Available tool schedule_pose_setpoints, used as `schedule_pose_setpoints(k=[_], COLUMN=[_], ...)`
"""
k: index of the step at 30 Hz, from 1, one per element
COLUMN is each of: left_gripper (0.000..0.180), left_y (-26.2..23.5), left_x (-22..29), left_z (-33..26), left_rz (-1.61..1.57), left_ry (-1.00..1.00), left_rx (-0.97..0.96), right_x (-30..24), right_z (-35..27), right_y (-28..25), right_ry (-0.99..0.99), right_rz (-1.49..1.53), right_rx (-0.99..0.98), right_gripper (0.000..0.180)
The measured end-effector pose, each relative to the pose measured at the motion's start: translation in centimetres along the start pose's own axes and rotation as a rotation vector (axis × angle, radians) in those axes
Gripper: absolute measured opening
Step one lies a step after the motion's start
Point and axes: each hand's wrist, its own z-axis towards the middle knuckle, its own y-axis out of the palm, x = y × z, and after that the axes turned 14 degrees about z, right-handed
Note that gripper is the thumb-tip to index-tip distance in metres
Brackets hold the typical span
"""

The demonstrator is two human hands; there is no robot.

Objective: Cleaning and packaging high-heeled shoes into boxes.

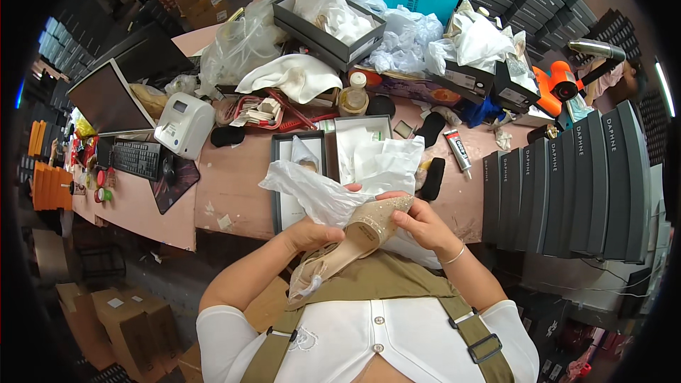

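Observation:
A beige pointed-toe shoe [365,235] with a sparkly toe is tilted in front of my chest, its strappy heel end toward my apron. My right hand [425,227] grips the toe, thumb on top. My left hand [312,234] is closed at the shoe's side, and crumpled white tissue paper [312,188] lies between its thumb and fingers. Most of the left fingers are hidden behind the paper. Just beyond stands an open dark shoebox [278,206] with paper and part of another shoe inside. More white paper [390,163] spreads over the neighbouring box part.
On the right, dark shoeboxes [567,184] stand in a row. A glue tube [458,152] and black pads [431,179] lie near them. Farther back are a bottle [353,96], a red basket [259,111] and a paper-filled box [333,28]. A label printer [184,126] and keyboard [135,158] are left.

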Motion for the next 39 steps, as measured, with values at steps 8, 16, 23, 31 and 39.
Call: schedule_pose_setpoints(k=[8,16,23,31,39], left_gripper=[0.04,0.047,0.055,0.043,0.038], left_y=[0.2,-0.3,0.3,0.5,0.5], left_x=[-3.4,-3.0,-2.4,-2.1,-2.1], left_z=[0.2,0.2,0.6,0.8,0.8], left_rz=[0.126,0.345,0.305,0.425,0.708], left_ry=[-0.12,-0.059,0.241,0.216,0.348], left_rx=[0.403,0.389,0.416,0.339,0.384], right_x=[1.3,1.1,3.4,2.2,0.4], right_z=[-0.7,0.6,0.4,-1.3,-2.2], right_y=[-2.5,-3.9,-2.2,-2.2,-4.5], right_ry=[-0.101,-0.072,-0.244,-0.264,-0.176], right_rz=[-0.178,-0.492,-0.178,-0.339,-0.412], right_rx=[-0.064,0.179,0.445,0.474,0.324], right_gripper=[0.053,0.015,0.018,0.016,0.023])
